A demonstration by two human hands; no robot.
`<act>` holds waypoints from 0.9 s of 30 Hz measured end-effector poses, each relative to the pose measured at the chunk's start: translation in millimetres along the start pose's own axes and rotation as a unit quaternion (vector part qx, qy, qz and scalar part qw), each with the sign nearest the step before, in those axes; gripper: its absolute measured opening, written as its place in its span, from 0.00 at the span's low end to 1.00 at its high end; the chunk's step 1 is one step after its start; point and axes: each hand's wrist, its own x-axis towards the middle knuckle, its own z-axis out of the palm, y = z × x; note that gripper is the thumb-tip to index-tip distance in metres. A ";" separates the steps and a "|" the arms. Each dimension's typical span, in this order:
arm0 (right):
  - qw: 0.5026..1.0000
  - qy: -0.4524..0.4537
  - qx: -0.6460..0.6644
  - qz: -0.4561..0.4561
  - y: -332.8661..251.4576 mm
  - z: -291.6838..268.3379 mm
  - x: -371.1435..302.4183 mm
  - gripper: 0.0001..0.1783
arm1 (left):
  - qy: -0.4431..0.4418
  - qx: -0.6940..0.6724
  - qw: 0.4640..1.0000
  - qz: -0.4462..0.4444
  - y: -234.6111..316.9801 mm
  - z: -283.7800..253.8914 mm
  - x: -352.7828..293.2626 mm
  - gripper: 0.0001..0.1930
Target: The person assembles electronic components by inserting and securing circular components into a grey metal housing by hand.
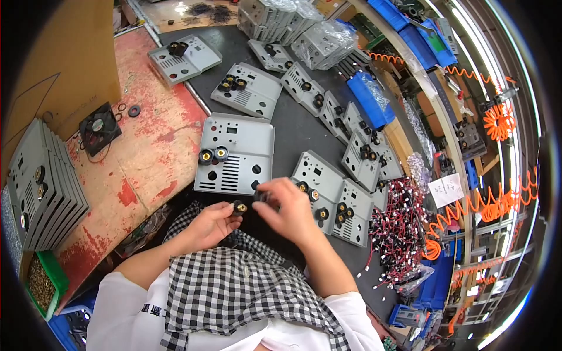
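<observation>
My left hand [213, 225] pinches a small black round socket connector [239, 208] with a brass centre, just below the near edge of a grey metal panel [237, 143]. Close to its right, my right hand [291, 212] curls with thumb and fingertips drawn together around something small and dark that is too blurred to name. The panel lies flat before me, with slots, round holes and a small rectangular cutout. Two black connectors with brass centres [213, 155] sit side by side in its left part.
More grey panels with black connectors [247, 89] lie across the dark bench. Stacked panels [50, 190] and a black fan [99, 128] stand at left, above a green bin of small metal parts [44, 281]. A heap of red and black wires [398, 228] is at right, near a blue tray [370, 99].
</observation>
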 end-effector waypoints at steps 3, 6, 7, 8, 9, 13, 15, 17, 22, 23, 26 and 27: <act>0.992 0.014 0.060 0.110 10.6 4.0 13.6 0.17 | 0.027 -0.003 0.998 -0.061 -4.9 -9.9 29.4 0.09; 0.981 0.023 0.127 0.143 32.9 18.4 15.3 0.19 | 0.061 0.022 0.997 -0.035 -5.8 0.8 60.4 0.12; 0.979 0.008 0.129 0.159 33.7 20.3 14.8 0.19 | 0.059 0.021 0.997 -0.034 -6.7 2.1 64.0 0.12; 0.976 -0.007 0.130 0.175 35.5 21.5 14.8 0.18 | 0.035 -0.010 0.999 -0.037 -7.6 3.2 67.2 0.12; 0.976 -0.008 0.128 0.175 40.0 22.8 15.1 0.18 | 0.010 -0.041 0.998 -0.040 -7.7 3.5 69.4 0.12; 0.928 -0.032 0.287 0.237 48.2 19.9 14.5 0.16 | -0.023 -0.071 0.996 -0.056 -11.2 3.8 67.0 0.12; 0.907 -0.044 0.349 0.229 49.8 18.8 16.4 0.16 | -0.037 -0.069 0.995 -0.059 -11.6 -2.3 65.2 0.14; 0.898 -0.059 0.363 0.240 54.9 12.1 20.4 0.16 | -0.079 -0.062 0.992 -0.076 -7.2 3.9 59.1 0.17; 0.928 -0.196 0.226 0.223 45.0 -7.9 47.8 0.16 | -0.165 -0.086 0.979 -0.080 -0.5 13.2 43.6 0.20; 0.948 -0.242 0.093 0.186 38.8 -11.5 55.7 0.17 | -0.135 -0.096 0.983 -0.075 -1.6 11.3 46.0 0.20; 0.957 -0.264 -0.116 -0.004 30.7 -2.8 64.9 0.15 | -0.092 -0.075 0.991 -0.062 -6.1 6.8 52.1 0.19; 0.920 -0.287 -0.249 -0.094 27.7 0.6 67.5 0.13 | -0.075 -0.047 0.995 -0.053 -8.0 6.0 52.0 0.18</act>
